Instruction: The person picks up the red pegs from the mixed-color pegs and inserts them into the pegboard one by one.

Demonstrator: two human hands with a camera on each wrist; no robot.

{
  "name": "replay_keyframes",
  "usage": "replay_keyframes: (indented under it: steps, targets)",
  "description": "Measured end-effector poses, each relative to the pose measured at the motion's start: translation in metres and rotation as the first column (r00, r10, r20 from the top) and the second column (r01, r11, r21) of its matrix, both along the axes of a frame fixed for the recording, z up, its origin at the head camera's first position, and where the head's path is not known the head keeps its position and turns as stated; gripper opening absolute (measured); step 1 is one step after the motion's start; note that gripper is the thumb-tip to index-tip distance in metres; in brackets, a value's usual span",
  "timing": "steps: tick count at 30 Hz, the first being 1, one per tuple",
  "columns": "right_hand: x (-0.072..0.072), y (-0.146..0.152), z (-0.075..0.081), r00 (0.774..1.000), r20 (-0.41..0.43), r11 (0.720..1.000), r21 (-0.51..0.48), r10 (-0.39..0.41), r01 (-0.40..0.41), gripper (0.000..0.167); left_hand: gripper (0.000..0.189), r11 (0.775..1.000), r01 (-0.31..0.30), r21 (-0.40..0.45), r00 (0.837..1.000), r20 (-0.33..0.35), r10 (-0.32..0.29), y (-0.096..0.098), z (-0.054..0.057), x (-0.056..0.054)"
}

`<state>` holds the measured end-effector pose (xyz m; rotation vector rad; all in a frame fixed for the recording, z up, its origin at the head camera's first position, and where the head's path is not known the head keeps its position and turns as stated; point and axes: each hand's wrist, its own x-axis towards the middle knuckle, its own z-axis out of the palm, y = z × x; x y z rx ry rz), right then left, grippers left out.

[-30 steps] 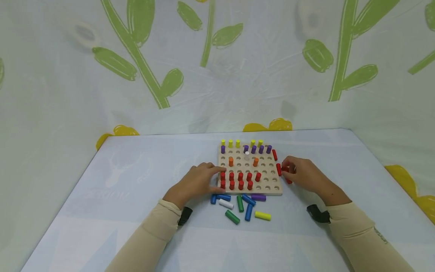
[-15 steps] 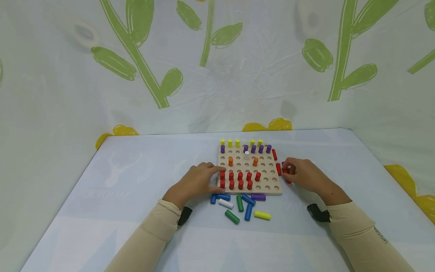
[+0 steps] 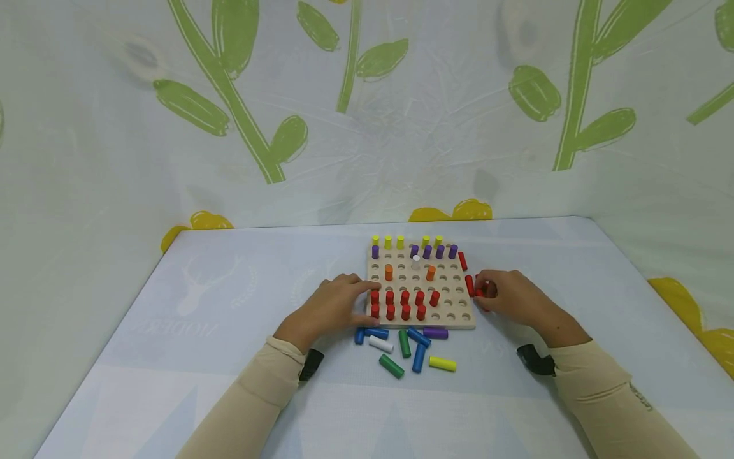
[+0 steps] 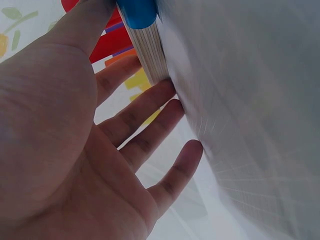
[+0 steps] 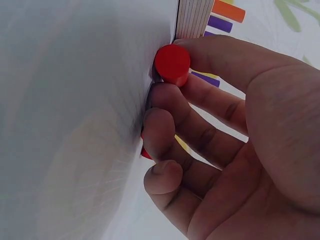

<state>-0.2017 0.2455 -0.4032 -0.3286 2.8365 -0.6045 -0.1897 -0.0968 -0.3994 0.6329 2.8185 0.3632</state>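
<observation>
A wooden pegboard (image 3: 421,326) lies on the table with coloured pegs standing in several holes. My left hand (image 3: 329,306) rests at its left side, thumb near the front corner and fingers spread. In the left wrist view, the fingertips (image 4: 162,90) touch the board's edge and the table. To the right of the board, my right hand (image 3: 510,296) pinches a red peg (image 5: 172,62) between thumb and index finger, low against the table. The other right fingers are bent beside it. Red pegs (image 3: 405,312) fill parts of the two front rows.
Two more red pegs (image 3: 462,261) lie along the board's right edge. In front of the board are loose blue pegs (image 3: 418,358), green pegs (image 3: 392,366), a white peg (image 3: 381,344), a purple peg (image 3: 436,333) and a yellow peg (image 3: 443,364). A patterned wall stands behind.
My right hand has shifted slightly down and toward the board, with its fingers at the red peg. The left hand and the standing pegs stay as they were.
</observation>
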Motion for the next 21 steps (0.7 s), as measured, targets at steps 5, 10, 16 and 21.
replay_keyframes:
  steps: [5,10,16,21]
  targets:
    - [0.0009,0.0003,0.0011,1.0,-0.007,1.0,-0.002,0.009,-0.009,0.019,0.074,1.0,0.001,0.003,1.0,0.001,-0.001,-0.0004,-0.0006,-0.0002]
    - [0.0021,0.0003,0.0029,0.999,-0.028,1.0,-0.019,0.018,-0.018,0.017,0.073,1.0,0.002,0.004,1.0,-0.002,-0.002,-0.0002,-0.0003,0.0]
    - [0.0034,-0.003,0.0065,0.999,-0.032,0.999,-0.037,0.025,-0.026,0.025,0.074,1.0,0.0,0.004,1.0,0.0,0.0,-0.0003,-0.0011,-0.0005]
    - [0.0052,-0.0073,0.0081,0.999,-0.025,0.998,-0.057,0.029,-0.031,0.03,0.074,1.0,0.0,0.012,1.0,0.004,0.0,-0.0006,-0.0024,-0.0012]
